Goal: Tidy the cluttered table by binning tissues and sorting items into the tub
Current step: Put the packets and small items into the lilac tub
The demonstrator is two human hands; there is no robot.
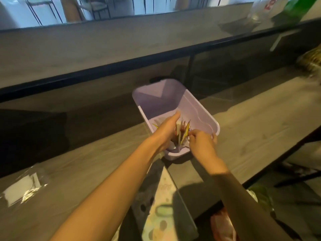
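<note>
A lilac plastic tub [199, 112] sits on the grey wooden table [251, 133], its near end over the gap between two table tops. Both my hands reach into its near end. My left hand [165, 131] is inside the tub, thumb pointing forward, fingers hidden behind a bunch of thin colourful packets [183, 133] that stand upright. My right hand [202, 141] pinches the right side of the same packets, its outer fingers resting on the tub's rim. The packets are blurred; yellow and red show.
A clear plastic wrapper [22, 190] lies on the table at the near left. A pale patterned strip [161, 206] lies below my arms at the gap. A clear bottle [260, 9] and a green object [293, 11] stand far right. A raised dark-edged counter [104, 70] runs behind.
</note>
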